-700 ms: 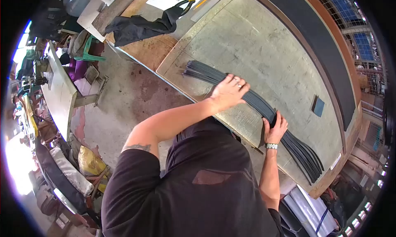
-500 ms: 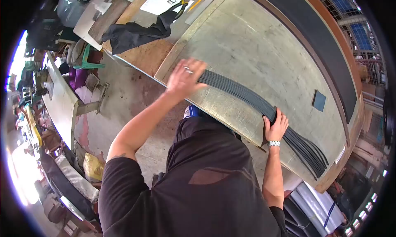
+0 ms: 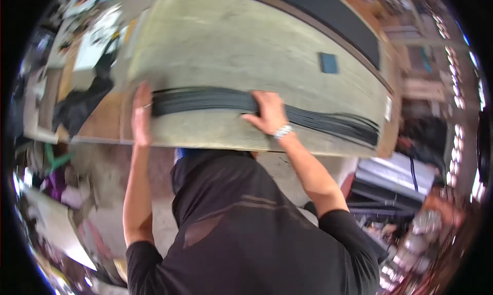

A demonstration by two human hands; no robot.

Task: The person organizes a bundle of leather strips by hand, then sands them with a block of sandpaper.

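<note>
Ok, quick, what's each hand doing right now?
Left hand: open, fingers straight, at the left end of the strips.
Right hand: closed over the strips, thumb on their near side.

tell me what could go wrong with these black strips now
The black strips fan out beyond the right hand, so some might cross or tangle. If that hand lifts, the bundle could loosen. The left hand, at the other end, may push strips out of line if it presses unevenly.
</note>
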